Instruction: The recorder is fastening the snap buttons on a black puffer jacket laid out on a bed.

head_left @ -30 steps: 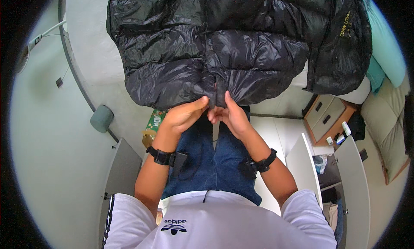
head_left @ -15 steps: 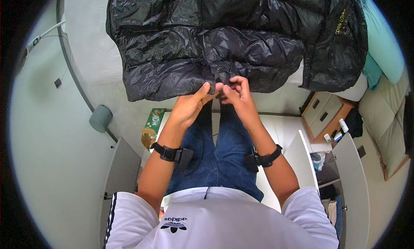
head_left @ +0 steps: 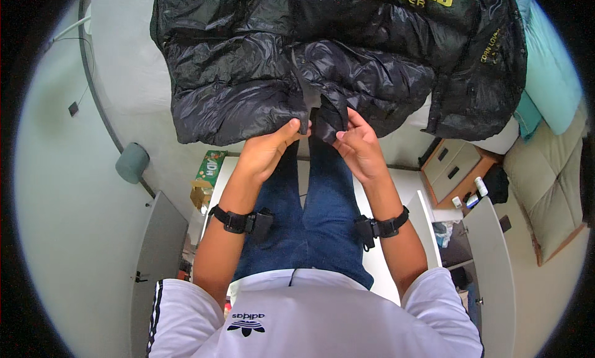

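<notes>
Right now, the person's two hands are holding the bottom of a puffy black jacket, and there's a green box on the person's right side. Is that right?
Not quite: the green box is on the person's left side, as the head view shows. The left hand and right hand are indeed holding the bottom of the puffy black jacket.

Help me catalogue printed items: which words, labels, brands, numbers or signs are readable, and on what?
Wording not copied, only places:
Black puffer garment: yellow lettering, top and right.
White shirt: dark lettering and emblem, upside down.
Green box: pale lettering.
White bottle: nothing legible, too small.
</notes>
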A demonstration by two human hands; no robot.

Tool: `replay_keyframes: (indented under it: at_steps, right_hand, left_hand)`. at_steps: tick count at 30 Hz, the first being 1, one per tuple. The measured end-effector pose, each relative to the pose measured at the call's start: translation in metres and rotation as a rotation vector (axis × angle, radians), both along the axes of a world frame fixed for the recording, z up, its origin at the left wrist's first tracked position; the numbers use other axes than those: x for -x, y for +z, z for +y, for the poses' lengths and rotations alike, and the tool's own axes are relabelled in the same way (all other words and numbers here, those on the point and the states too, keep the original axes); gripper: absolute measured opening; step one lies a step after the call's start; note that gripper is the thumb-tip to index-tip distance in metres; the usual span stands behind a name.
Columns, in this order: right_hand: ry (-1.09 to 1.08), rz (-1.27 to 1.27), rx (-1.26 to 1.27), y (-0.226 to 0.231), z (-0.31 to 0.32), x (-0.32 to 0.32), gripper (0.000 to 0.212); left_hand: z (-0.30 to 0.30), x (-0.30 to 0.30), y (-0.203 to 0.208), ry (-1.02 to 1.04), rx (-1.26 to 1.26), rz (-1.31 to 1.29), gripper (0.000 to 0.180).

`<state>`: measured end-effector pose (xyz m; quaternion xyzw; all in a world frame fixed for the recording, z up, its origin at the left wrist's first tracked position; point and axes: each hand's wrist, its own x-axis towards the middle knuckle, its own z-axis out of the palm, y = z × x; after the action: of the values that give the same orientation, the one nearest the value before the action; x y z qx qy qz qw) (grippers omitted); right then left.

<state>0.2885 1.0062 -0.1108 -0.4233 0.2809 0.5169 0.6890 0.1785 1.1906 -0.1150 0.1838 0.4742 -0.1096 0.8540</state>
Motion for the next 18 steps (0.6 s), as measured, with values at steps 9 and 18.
replay_keyframes:
  at_steps: [9, 18]
  right_hand:
    - [0.012, -0.025, 0.134, 0.011, 0.006, -0.003, 0.063]
    - [0.481, -0.806, 0.507, 0.032, 0.044, 0.002, 0.048]
  left_hand:
    - [-0.008, -0.01, 0.004, -0.131, -0.085, -0.048, 0.032]
    - [-0.01, 0.001, 0.01, -0.024, 0.165, 0.003, 0.034]
